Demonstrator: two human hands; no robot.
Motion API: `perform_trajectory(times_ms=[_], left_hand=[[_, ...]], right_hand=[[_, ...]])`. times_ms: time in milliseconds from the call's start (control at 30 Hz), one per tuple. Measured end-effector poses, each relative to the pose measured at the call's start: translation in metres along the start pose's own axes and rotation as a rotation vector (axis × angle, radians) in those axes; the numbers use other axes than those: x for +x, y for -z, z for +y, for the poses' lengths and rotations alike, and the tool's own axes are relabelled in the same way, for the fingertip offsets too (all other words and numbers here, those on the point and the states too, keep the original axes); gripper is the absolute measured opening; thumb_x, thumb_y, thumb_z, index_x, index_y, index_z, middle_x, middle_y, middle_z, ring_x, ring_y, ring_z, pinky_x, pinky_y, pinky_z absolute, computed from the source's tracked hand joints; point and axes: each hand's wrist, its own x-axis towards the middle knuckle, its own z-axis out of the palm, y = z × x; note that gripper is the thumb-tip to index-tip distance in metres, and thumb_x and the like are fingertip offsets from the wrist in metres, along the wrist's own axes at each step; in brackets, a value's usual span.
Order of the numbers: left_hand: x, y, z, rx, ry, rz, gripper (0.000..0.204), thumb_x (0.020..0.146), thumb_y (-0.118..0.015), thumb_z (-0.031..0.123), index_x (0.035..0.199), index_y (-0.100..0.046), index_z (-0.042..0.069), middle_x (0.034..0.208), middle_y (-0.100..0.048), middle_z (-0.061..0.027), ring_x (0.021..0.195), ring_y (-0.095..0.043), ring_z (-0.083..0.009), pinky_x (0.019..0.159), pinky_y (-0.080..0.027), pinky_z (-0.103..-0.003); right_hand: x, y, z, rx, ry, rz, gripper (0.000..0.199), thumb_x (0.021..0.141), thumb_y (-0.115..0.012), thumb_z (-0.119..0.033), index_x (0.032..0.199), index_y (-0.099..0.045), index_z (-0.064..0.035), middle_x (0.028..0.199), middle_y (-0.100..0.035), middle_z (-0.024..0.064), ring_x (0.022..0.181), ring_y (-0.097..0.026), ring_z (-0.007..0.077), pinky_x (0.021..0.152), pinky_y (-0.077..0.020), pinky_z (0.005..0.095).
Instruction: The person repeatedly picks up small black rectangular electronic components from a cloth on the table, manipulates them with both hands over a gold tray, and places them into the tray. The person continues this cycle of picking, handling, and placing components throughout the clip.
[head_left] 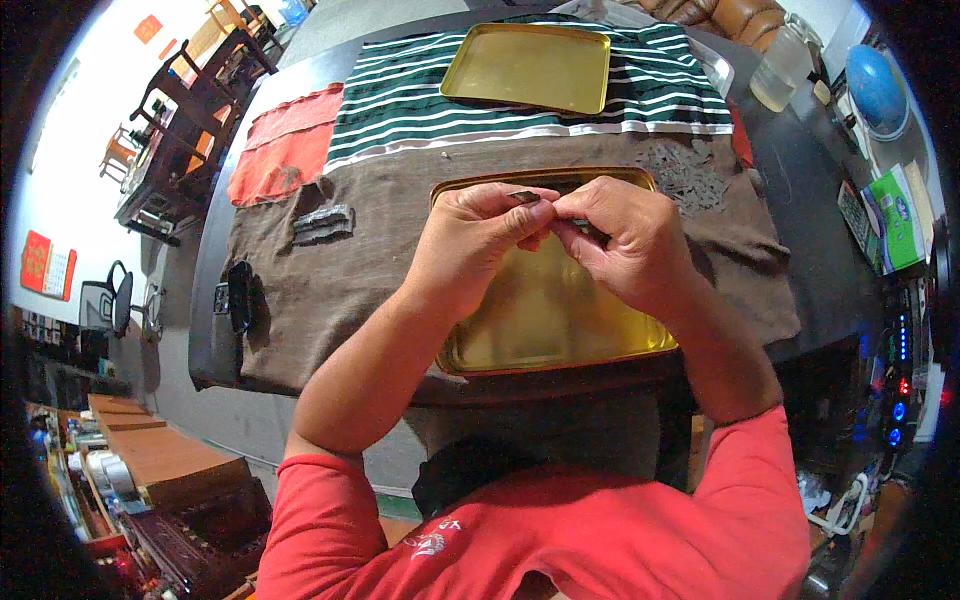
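Observation:
My left hand point(480, 235) and my right hand point(632, 228) meet fingertip to fingertip above a gold-coloured tray point(560, 310). Between the thumb and fingers of my left hand is a small dark piece point(523, 197), too small to name. My right hand is closed in a pinch against the left fingertips; its fingers hide whatever is in them. Right of the hands, a scattered heap of small grey strips point(685, 178) lies on a brown cloth point(380, 260). A stack of ridged grey strips point(324, 225) rests on the cloth's left part.
A second gold tray point(527, 68) lies on a green-and-white striped cloth point(400, 110) at the far side. A red cloth point(290, 140) is at the left. Toward the far right stand a clear jar point(780, 78) and a blue round object point(876, 88). A black object point(240, 297) sits near the left edge.

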Motion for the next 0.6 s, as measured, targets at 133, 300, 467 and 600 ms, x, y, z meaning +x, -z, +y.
perform_trajectory(times_ms=[133,300,467,600], left_hand=[[-0.0014,-0.0036,0.0026,0.197,-0.091,0.048,0.023,0.1,-0.07,0.017,0.109,-0.076,-0.004,0.088,-0.074,-0.005,0.08,-0.066,-0.0105,0.073,-0.055,-0.026],[-0.0021,-0.0052,0.0028,0.256,-0.101,0.028,0.03,0.104,-0.065,0.023,0.115,-0.074,-0.003,0.094,-0.076,-0.0071,0.081,-0.067,-0.0126,0.075,-0.055,-0.028],[0.0004,-0.0035,0.0013,0.191,-0.052,0.007,0.031,0.105,-0.063,0.024,0.117,-0.073,-0.003,0.096,-0.075,-0.0066,0.081,-0.067,-0.012,0.075,-0.055,-0.028],[0.0013,-0.0021,-0.0001,0.087,0.053,-0.018,0.031,0.106,-0.062,0.026,0.115,-0.074,-0.002,0.097,-0.073,-0.0049,0.083,-0.065,-0.0116,0.077,-0.054,-0.028]], right_hand=[[-0.0001,0.0,0.0025,-0.076,0.064,-0.004,0.021,0.082,-0.077,0.004,0.101,-0.071,-0.0027,0.09,-0.071,0.014,0.082,-0.072,0.0301,0.072,-0.0573,0.0361],[0.0001,-0.0019,0.0027,-0.178,0.11,0.007,0.02,0.081,-0.077,0.004,0.099,-0.07,-0.0022,0.09,-0.071,0.0139,0.082,-0.071,0.0313,0.072,-0.0578,0.0381],[0.0009,-0.0024,0.0021,-0.248,0.127,0.016,0.022,0.079,-0.077,0.005,0.098,-0.07,-0.0025,0.091,-0.07,0.0133,0.082,-0.07,0.0311,0.07,-0.0575,0.0383],[0.0005,-0.0025,0.0022,-0.233,0.116,-0.009,0.024,0.077,-0.076,0.005,0.099,-0.069,-0.0039,0.091,-0.069,0.0123,0.084,-0.07,0.0307,0.071,-0.0575,0.0384]])
